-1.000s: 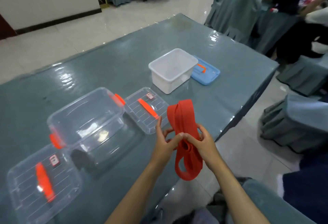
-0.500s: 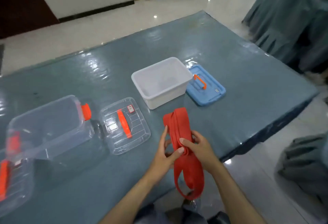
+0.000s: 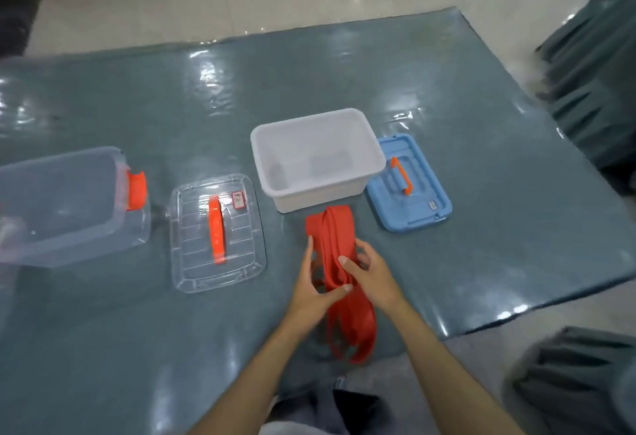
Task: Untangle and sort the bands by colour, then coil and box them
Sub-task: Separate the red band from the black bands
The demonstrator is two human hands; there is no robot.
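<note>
A long red band (image 3: 335, 238), folded into several loops, is held upright over the near part of the table. My left hand (image 3: 315, 288) grips its middle from the left, thumb across the front. My right hand (image 3: 370, 271) holds it from the right, thumb pressed on the loops. The lower loops hang down to the table's near edge. A white open box (image 3: 373, 150) stands just beyond the band. Its blue lid (image 3: 418, 209) with an orange handle lies to its right.
A clear lid (image 3: 192, 255) with an orange handle lies left of my hands. A clear box (image 3: 69, 228) with orange latches stands at far left. The grey-blue table (image 3: 481, 124) ends at right, where covered chairs (image 3: 595, 66) stand.
The view has swung left and down, bringing the white box and blue lid closer to centre. Both hands keep hold of the red band, which now reaches up to the white box's front.
</note>
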